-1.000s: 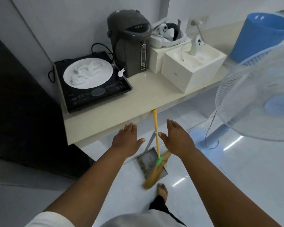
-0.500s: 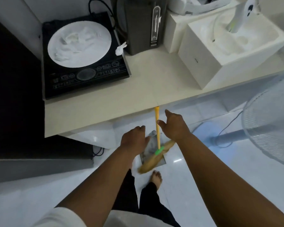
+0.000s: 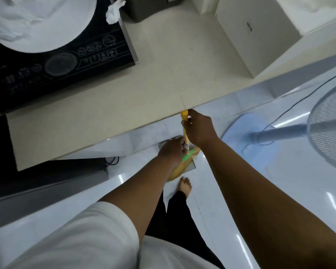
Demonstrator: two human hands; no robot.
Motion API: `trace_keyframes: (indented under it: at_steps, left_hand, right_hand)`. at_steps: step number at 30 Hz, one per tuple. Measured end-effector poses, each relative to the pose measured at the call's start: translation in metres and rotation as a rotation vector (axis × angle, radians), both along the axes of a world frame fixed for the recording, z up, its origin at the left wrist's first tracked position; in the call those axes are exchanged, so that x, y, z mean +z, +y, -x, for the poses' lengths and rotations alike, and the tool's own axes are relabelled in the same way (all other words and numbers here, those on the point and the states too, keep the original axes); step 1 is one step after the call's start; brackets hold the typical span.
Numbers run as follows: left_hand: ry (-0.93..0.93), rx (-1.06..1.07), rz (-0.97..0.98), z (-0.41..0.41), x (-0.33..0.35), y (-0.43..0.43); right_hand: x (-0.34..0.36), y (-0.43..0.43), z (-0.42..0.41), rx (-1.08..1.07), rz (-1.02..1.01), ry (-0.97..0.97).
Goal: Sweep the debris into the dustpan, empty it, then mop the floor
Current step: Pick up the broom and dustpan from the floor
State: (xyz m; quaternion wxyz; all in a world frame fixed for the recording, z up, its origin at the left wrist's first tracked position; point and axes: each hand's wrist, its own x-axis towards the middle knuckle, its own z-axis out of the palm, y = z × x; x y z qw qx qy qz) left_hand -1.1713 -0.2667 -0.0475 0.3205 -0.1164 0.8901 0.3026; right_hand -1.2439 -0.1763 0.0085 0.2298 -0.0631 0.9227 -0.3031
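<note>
Yellow broom handle [image 3: 184, 115] sits gripped in the right hand [image 3: 200, 130]; the left hand [image 3: 171, 151] curls round the grey dustpan handle [image 3: 186, 146].

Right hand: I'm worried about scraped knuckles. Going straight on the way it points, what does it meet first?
Probably the front edge of the beige countertop, just beyond the right hand gripping the yellow broom handle; depth is unclear, so it might pass underneath.
</note>
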Motion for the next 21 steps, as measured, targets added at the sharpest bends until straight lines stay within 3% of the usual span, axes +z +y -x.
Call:
trace_keyframes:
  at_steps: [6,12,21]
  left_hand:
    - [0.057,-0.059,0.071,0.004,-0.006,0.015]
    - [0.145,-0.002,-0.036,-0.015,-0.003,0.008]
    - [0.361,-0.159,-0.176,0.001,0.071,0.028]
  right_hand:
    - [0.0,0.013,-0.017,0.033,-0.021,0.07]
    - [0.022,0.045,-0.026,-0.07,-0.015,0.117]
    - [0.096,0.093,-0.048,-0.178,0.015,0.3]
